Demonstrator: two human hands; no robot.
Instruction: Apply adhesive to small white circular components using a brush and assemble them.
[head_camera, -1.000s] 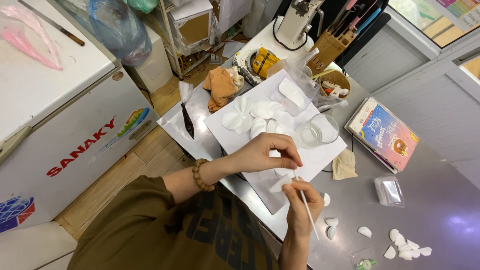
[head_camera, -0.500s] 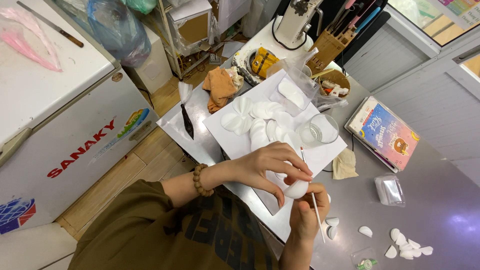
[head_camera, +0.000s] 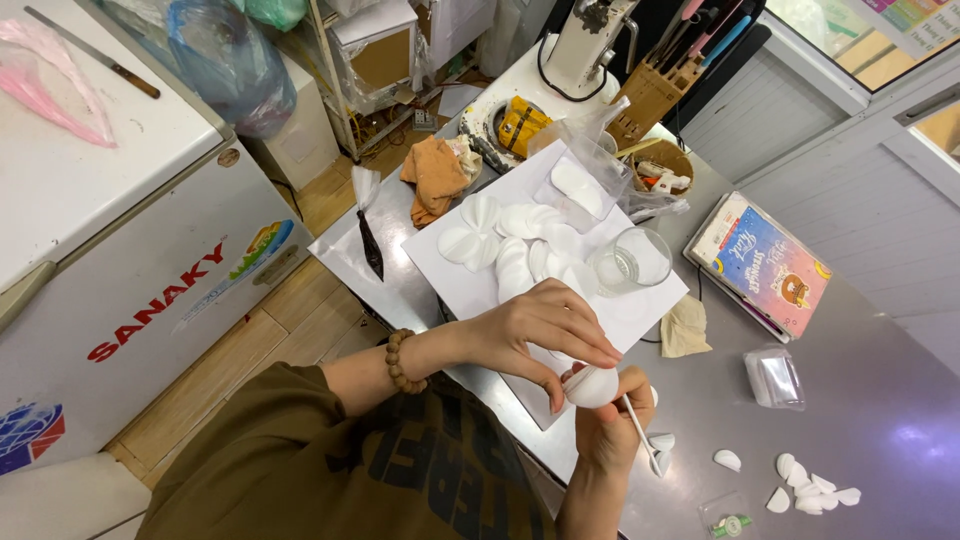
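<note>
Two hands on one small job. My left hand curls over a white petal, fingertips pinched on its upper edge; my right hand comes up from below, fist closed around a thin white stick with the petal seated at its top end. The stick's lower end points toward 5 o'clock, over the tabletop.

To do this well, as I judge it: keep the right grip steady and let the left fingertips do the shaping, with light pressure, since the petal looks soft and would dent or tear.

The petal sits at 4 o'clock from my left palm, touching its fingertips, and at 12 o'clock from my right fist, touching thumb and forefinger.

More white discs lie on the white sheet at 12 o'clock, near a clear glass. Loose petal pieces lie at 3 o'clock, well apart from my hands.
</note>
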